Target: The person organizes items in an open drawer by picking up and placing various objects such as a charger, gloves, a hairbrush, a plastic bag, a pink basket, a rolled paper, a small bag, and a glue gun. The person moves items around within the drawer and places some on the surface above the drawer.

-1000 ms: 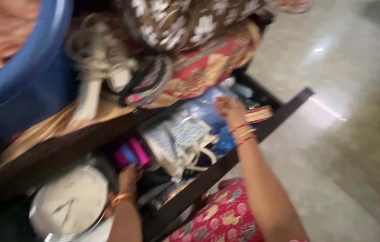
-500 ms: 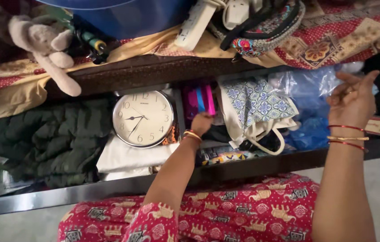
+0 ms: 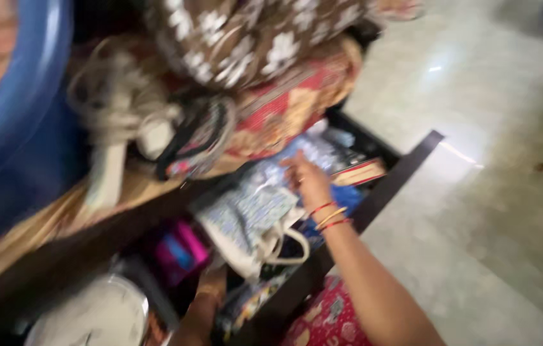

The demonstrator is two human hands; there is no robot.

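The view is blurred by motion. My right hand point(image 3: 307, 181), with red and gold bangles at the wrist, reaches into an open dark drawer point(image 3: 406, 173) and rests over blue plastic bags point(image 3: 316, 154), fingers apart. Beside it lies a patterned blue-and-white cloth bag point(image 3: 249, 211) with cream handles. My left hand point(image 3: 210, 285) is low in the drawer, close under a pink and blue item point(image 3: 178, 253); whether it grips anything is unclear. A round white wall clock point(image 3: 92, 317) lies at the drawer's left.
Above the drawer a surface with a red patterned cloth point(image 3: 278, 112) carries a blue plastic tub point(image 3: 21, 115), a white power strip with coiled cable point(image 3: 117, 128) and a brown floral bag point(image 3: 252, 38). Pale tiled floor point(image 3: 489, 192) stretches to the right.
The camera has swung from a straight-down view to a slanted one. My right hand has dropped from a raised position onto the blue plastic bags. My left hand stays by the pink item.
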